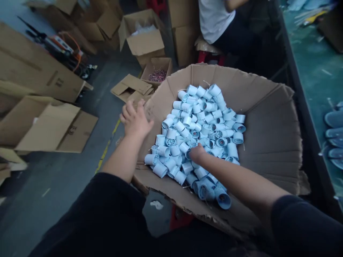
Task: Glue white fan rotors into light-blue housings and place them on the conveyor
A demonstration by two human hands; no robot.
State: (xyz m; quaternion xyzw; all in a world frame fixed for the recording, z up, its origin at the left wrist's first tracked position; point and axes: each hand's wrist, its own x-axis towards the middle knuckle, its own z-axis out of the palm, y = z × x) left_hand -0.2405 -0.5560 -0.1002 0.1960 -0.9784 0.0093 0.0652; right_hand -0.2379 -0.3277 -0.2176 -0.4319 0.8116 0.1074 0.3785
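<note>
A large worn cardboard box (270, 142) stands before me, its rim ragged. Heaped inside are many light-blue plastic cylinders (184, 123), hollow at the ends, some showing small parts within. My left hand (136, 119) is at the box's left rim, its fingers spread and bent over the edge. My right hand (197, 153) reaches down into the middle of the heap. Its fingers are curled and mostly hidden among the cylinders, so whether one is held does not show.
Open cardboard boxes (146, 43) stand on the floor ahead, and a smaller box (158, 71) holds tiny reddish parts. More cartons (50, 125) are at left. A green workbench (316, 71) runs along the right. A person in a white shirt (215, 21) sits on a red stool ahead.
</note>
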